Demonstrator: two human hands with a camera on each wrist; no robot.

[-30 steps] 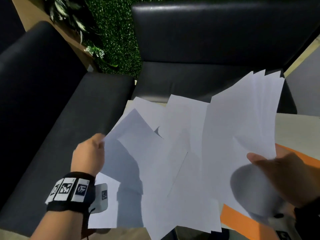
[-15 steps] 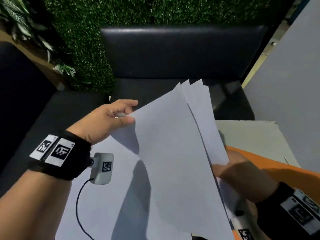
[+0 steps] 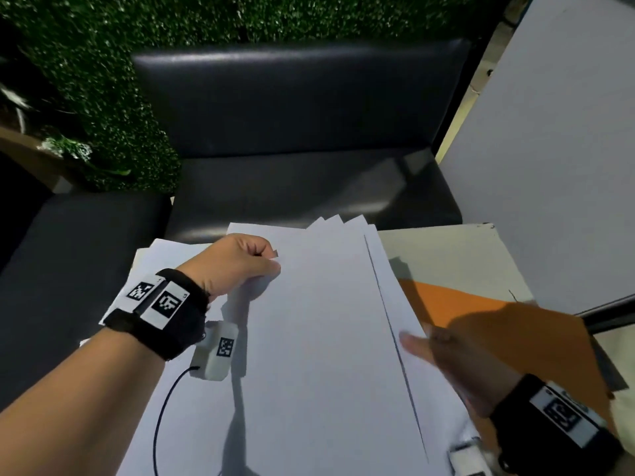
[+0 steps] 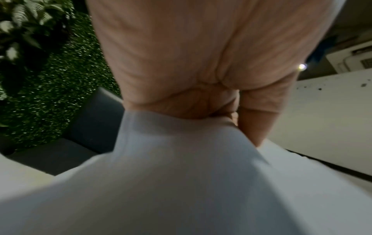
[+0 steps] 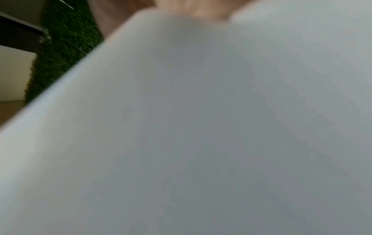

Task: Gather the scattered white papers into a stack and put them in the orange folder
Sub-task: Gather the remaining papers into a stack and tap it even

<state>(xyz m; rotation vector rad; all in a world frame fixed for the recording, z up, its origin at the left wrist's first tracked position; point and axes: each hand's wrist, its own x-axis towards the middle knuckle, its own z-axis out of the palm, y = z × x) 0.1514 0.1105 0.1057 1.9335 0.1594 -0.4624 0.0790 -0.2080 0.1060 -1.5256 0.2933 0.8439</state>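
Far left I see a dark sofa seat (image 3: 86, 269) and a green hedge wall (image 3: 113, 97) behind it. My left hand (image 3: 237, 262) is curled tight, thumb and fingers pinching the left edge of the white papers (image 3: 319, 321); the left wrist view shows the same pinch, the sheet bulging up into the fingers (image 4: 255, 120). A few loose sheets (image 3: 165, 249) lie under that hand, on the near-left part of the table. The gathered papers sit roughly squared in the middle, far corners fanned a bit, over the table edge in front of a black armchair (image 3: 295, 132). My right hand (image 3: 460, 365) is at the right edge of the papers, thumb on top of the sheet; the other fingers are hidden and the right wrist view is just blurred paper (image 5: 201, 127), so I cannot tell how tightly it closes. The orange folder (image 3: 457, 304) lies flat on the pale table (image 3: 446, 249), just right of the papers, partly under them and my right hand. Grey wall panel (image 3: 549, 149) far right.
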